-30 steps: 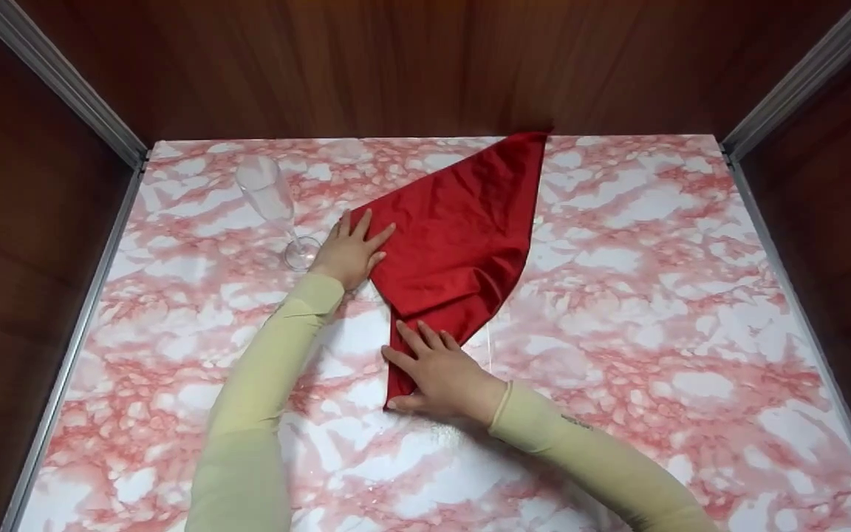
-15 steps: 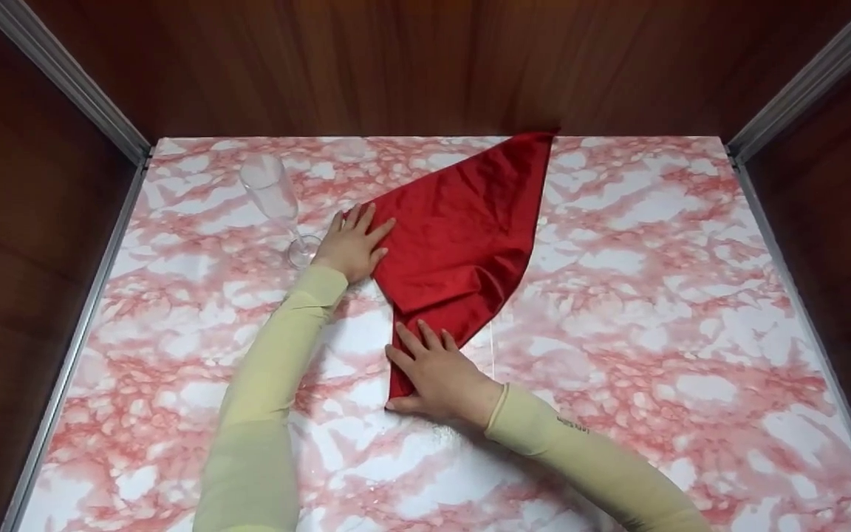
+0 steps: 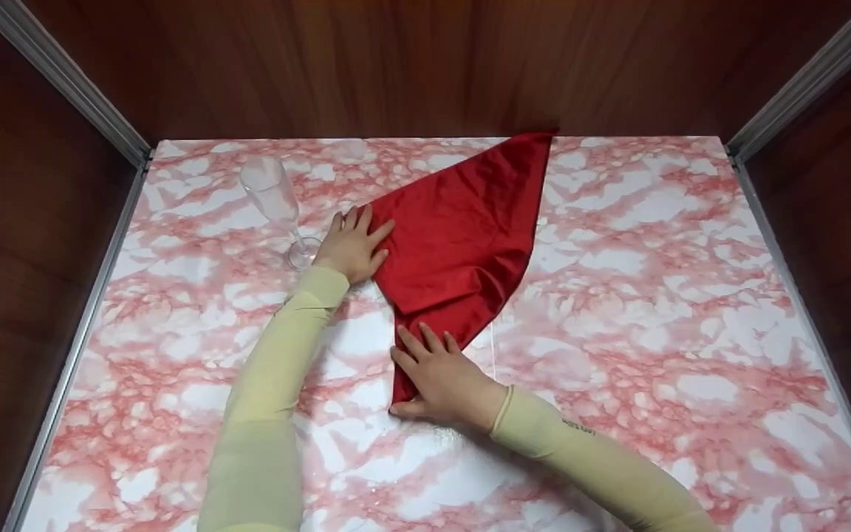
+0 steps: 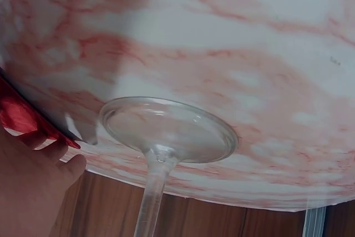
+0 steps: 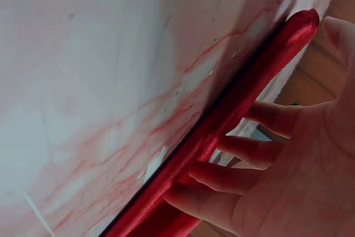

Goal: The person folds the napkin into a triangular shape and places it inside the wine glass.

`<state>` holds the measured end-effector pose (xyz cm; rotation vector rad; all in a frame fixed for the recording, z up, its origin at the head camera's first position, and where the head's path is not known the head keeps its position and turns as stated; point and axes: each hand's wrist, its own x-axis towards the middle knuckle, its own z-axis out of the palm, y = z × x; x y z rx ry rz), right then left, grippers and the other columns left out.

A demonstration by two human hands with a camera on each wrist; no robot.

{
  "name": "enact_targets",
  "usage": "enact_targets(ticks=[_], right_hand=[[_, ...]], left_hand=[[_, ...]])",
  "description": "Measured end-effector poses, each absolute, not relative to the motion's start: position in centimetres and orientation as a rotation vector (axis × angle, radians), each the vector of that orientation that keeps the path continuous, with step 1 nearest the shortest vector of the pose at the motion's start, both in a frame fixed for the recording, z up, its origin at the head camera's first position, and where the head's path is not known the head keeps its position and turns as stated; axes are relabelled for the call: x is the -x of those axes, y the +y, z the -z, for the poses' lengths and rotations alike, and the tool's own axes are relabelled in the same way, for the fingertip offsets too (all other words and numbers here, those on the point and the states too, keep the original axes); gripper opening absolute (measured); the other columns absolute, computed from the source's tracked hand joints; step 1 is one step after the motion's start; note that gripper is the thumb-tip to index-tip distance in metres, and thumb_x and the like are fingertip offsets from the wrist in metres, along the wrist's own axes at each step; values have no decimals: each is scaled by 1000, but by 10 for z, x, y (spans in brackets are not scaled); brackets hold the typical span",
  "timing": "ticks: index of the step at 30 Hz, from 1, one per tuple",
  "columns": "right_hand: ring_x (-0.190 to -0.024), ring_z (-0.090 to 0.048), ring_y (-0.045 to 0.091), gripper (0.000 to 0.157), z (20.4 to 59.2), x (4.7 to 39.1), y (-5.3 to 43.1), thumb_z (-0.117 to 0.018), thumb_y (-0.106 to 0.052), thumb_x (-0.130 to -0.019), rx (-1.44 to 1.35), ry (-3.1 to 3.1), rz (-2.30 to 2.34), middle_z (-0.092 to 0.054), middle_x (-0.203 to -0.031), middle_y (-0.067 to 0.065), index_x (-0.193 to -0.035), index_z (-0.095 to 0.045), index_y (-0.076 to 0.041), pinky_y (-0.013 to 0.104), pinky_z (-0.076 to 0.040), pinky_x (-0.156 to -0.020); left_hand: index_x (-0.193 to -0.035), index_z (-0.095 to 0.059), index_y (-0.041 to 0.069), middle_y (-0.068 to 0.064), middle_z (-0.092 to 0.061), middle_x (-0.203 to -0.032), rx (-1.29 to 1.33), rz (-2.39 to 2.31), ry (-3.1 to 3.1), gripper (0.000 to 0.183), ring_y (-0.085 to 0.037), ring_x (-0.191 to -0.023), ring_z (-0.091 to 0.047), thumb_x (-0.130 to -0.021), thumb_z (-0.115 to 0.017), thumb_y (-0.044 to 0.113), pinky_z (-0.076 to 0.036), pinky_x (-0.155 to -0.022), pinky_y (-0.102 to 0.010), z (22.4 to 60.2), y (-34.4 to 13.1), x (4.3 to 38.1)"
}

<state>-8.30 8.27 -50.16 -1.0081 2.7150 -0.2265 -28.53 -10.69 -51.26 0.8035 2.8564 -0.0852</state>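
A shiny red satin cloth (image 3: 455, 229) lies partly folded on the table, one pointed corner reaching the back edge. My left hand (image 3: 350, 250) rests with spread fingers on its left corner. Over the narrow front end of the cloth, my right hand (image 3: 451, 380) lies flat, fingers spread and thumb near the tip. In the right wrist view the fingertips touch the red cloth (image 5: 205, 142) along its folded edge. Just left of my left hand stands a clear champagne flute (image 3: 270, 192); its round foot (image 4: 169, 129) shows large in the left wrist view.
The table (image 3: 654, 310) has a pink and white marbled top. A dark wood panel (image 3: 425, 66) rises behind it, with more panels at both sides and metal strips (image 3: 74, 81) in the corners.
Both hands stay on the cloth in nearly the same places. The right hand has slid very slightly to the right and toward the front. The flute has not moved.
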Motion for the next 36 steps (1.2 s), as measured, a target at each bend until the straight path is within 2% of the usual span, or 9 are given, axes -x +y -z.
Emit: enact_targets(ticks=[17, 23, 29, 36], right_hand=[[-139, -21, 40, 81, 498, 76, 119, -56, -66, -84, 1058, 2623, 303, -24, -156, 8, -143, -43, -12, 61, -29, -104], [-137, -27, 40, 75, 494, 71, 149, -56, -65, -85, 1123, 2634, 342, -31, -153, 8, -137, -51, -11, 60, -30, -104], [-136, -30, 36, 69, 490, 64, 177, -55, -61, -87, 1122, 2616, 339, -37, -149, 7, -134, -54, -10, 56, -21, -109], [-133, -37, 36, 60, 488, 55, 210, -60, -55, -88, 1121, 2666, 398, -46, -143, 9, -124, -62, -7, 53, -20, -111]], left_hand=[[-152, -26, 26, -25, -29, -144, -831, 107, 2880, 60, -44, -127, -30, -99, -39, 49, -20, -106, -57, 511, -112, 264], [-152, -27, 26, -23, -32, -139, -888, 61, 2876, 59, -40, -120, -33, -99, -38, 49, -22, -103, -53, 511, -111, 251], [-151, -31, 24, -22, -36, -134, -915, 15, 2890, 57, -40, -120, -34, -99, -38, 48, -23, -104, -52, 512, -111, 230], [-152, -28, 18, -27, -34, -139, -863, 6, 2858, 66, -41, -123, -33, -98, -35, 56, -22, -105, -53, 508, -105, 202]])
